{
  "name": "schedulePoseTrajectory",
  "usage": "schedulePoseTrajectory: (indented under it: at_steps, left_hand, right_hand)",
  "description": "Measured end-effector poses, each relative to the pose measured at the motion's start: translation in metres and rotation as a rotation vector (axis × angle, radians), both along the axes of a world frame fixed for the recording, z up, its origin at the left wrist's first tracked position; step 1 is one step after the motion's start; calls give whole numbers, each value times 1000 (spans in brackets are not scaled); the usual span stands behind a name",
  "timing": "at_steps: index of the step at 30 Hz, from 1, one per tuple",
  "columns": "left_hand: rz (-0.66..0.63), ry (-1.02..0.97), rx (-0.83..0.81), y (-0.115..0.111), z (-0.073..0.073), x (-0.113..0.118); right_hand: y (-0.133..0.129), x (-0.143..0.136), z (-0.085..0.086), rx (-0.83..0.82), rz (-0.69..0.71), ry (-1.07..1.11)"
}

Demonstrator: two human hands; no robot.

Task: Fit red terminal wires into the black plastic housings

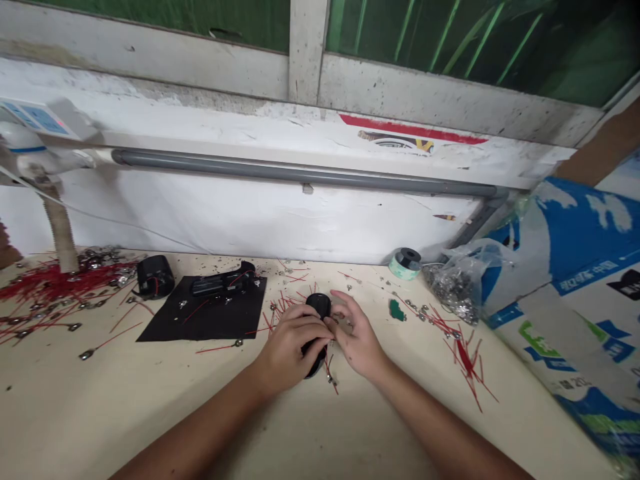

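Observation:
My left hand (pixel 290 343) is closed over a black plastic housing (pixel 319 303), covering its middle. The rounded upper end shows above my fingers and the lower end below them. Against it from the right comes my right hand (pixel 357 340), thumb and index finger pinched together at the housing's edge, touching my left fingertips. What the right fingers pinch is too small to make out. Below the fingers a thin red wire with small metal contacts (pixel 331 379) hangs at the housing's side. More red wires (pixel 280 308) lie just left of my hands.
Left, a black mat (pixel 160 321) carries another black housing (pixel 220 283); a black cup-like part (pixel 155 277) stands beside it. Red wires with metal ends (pixel 100 277) pile far left. At right are a tape roll (pixel 404 265), a bag of metal parts (pixel 453 290) and a blue-white carton (pixel 575 300).

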State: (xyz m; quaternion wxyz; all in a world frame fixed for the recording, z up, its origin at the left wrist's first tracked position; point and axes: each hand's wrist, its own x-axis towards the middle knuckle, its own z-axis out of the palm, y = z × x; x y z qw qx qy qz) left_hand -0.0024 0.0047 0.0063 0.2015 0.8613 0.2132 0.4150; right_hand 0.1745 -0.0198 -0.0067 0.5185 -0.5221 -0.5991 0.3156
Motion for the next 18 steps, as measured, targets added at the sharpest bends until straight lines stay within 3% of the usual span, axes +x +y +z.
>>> schedulePoseTrajectory:
  at_steps: [11, 15, 18]
  left_hand:
    - [33, -116, 31, -2, -7, 2]
    - [190, -208, -117, -4, -9, 2]
    - [262, -276, -251, -4, -7, 2]
  right_hand:
    - [-5, -2, 7, -123, 20, 361]
    - [-7, -1, 11, -279, 16, 518]
    - [-5, 2, 10, -302, 6, 588]
